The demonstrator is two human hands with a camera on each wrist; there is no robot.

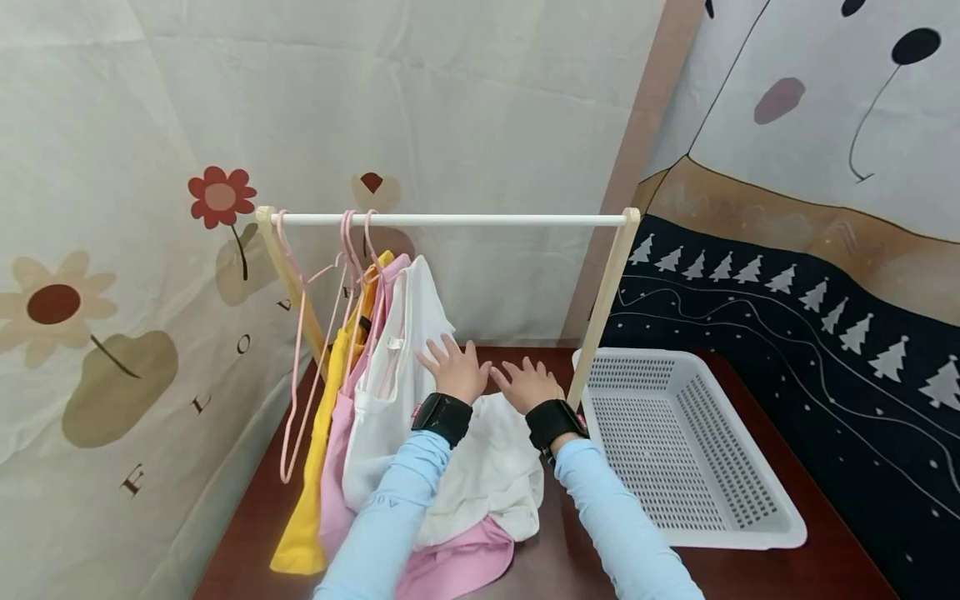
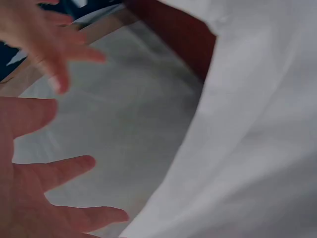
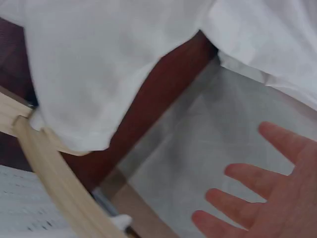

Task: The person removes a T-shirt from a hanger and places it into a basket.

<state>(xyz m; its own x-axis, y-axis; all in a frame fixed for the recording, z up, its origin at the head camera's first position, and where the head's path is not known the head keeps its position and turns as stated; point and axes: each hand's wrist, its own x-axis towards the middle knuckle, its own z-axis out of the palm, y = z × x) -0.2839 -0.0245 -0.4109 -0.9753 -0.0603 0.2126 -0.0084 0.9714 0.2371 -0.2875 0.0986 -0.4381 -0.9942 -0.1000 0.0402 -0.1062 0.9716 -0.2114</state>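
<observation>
My left hand (image 1: 456, 371) hovers beside a white garment (image 1: 386, 400) that hangs from a pink hanger on the rack. Its fingers are straight and spread, with nothing between them. Close by on its right is my right hand (image 1: 528, 385), fingers also extended and holding nothing. Beneath both hands, a second white garment (image 1: 491, 475) lies crumpled on the table, overlapping a pink garment (image 1: 457, 567). In the left wrist view, the hanging white cloth (image 2: 247, 134) fills the right side. Spread fingers of the right hand (image 3: 277, 193) show over the backdrop in the right wrist view.
The rack has a white rail (image 1: 487, 220) and wooden legs. A pink garment (image 1: 337, 467), a yellow garment (image 1: 311, 492) and bare pink hangers (image 1: 296, 375) hang at its left. A white perforated basket (image 1: 765, 467) stands right of the rack on the brown table (image 1: 810, 575).
</observation>
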